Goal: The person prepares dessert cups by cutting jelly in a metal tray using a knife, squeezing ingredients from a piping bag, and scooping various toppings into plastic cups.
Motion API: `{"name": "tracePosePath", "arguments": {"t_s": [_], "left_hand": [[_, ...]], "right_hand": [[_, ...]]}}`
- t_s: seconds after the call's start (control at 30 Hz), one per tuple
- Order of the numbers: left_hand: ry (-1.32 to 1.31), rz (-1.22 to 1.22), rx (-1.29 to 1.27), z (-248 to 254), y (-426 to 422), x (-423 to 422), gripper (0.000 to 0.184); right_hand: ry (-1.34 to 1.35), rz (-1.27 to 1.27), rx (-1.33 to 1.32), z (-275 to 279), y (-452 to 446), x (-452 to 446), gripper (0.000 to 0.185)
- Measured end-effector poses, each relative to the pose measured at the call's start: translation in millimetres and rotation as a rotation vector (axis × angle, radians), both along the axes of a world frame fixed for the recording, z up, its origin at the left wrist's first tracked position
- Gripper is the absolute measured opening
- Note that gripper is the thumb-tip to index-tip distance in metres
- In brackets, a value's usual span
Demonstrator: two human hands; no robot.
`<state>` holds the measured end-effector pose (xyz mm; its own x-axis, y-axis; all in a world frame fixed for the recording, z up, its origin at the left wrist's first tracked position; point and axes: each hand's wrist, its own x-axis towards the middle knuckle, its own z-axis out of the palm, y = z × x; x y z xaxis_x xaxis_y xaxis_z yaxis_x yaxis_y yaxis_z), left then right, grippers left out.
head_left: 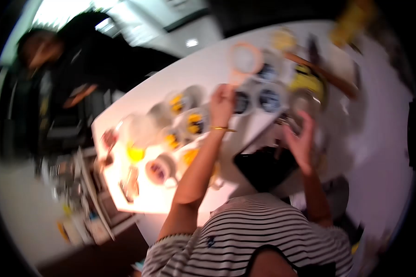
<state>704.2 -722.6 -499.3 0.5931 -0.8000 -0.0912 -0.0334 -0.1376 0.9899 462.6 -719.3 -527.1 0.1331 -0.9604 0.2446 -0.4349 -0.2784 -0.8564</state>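
Left hand (pixel 223 98) closed on a pink-rimmed round tool (pixel 238 75), beside cups (pixel 269 99) already holding dark pieces. Right hand (pixel 300 138) open, fingers curved near a clear glass (pixel 305 99); contact cannot be told. Further round cups (pixel 194 123) hold yellow and dark pieces; a mug (pixel 159 171) holds reddish ones. Smooth white surface (pixel 208 71); glossy black flat panel (pixel 266 166); brown stick (pixel 326 74), apparently wooden. Blur hides fill levels and what remains unfilled.

left hand (pixel 223 95): blurred, grip unclear | right hand (pixel 302 139): blurred | striped shirt (pixel 245 221): bottom edge cuts it
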Motion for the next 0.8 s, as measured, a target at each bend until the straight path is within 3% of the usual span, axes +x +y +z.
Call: {"name": "tracePosePath", "arguments": {"t_s": [0.07,0.13,0.2,0.33,0.4,0.5,0.6,0.67,0.7,0.73,0.77,0.8], "left_hand": [[0.448,-0.01,-0.023,28.3,34.0,23.3,0.016],[0.42,0.169,-0.041,64.0,80.0,50.5,0.018],[0.23,0.415,-0.05,76.8,132.7,90.2,0.019],[0.011,0.58,-0.156,85.8,231.0,157.2,0.014],[-0.373,0.647,-0.049,54.5,266.2,187.7,0.015],[-1.266,0.545,0.381,36.0,279.1,192.7,0.015],[-1.224,0.541,0.384,45.5,282.2,189.0,0.017],[-1.115,0.46,0.39,-14.8,306.3,227.6,0.023],[-1.147,0.445,0.322,-0.4,300.7,218.5,0.02],[-1.094,0.423,0.22,7.5,304.5,216.6,0.021],[-0.819,0.313,0.326,6.7,313.3,233.5,0.02],[-0.56,0.243,0.142,-3.7,320.5,248.0,0.023]], "right_hand": [[0.31,-0.01,-0.048,14.9,12.1,-12.9,0.053],[0.44,-0.004,-0.136,3.7,22.4,-40.4,0.049],[0.438,0.049,-0.154,-24.4,33.8,-75.9,0.048],[0.465,0.124,-0.062,-25.3,58.8,-96.2,0.049],[0.453,0.139,-0.079,-22.0,65.6,-83.6,0.05],[0.412,0.071,0.002,-17.3,72.6,-51.6,0.048],[0.308,0.037,-0.006,-19.0,81.4,-20.4,0.045],[0.47,0.043,-0.193,-12.2,99.2,-28.0,0.041],[0.476,0.05,-0.268,-1.5,113.1,-18.8,0.036],[0.437,0.002,-0.166,9.5,126.2,-9.4,0.033],[0.39,-0.057,-0.138,9.3,140.2,-11.0,0.031],[0.405,-0.075,-0.16,24.4,151.2,-8.5,0.031]]}}
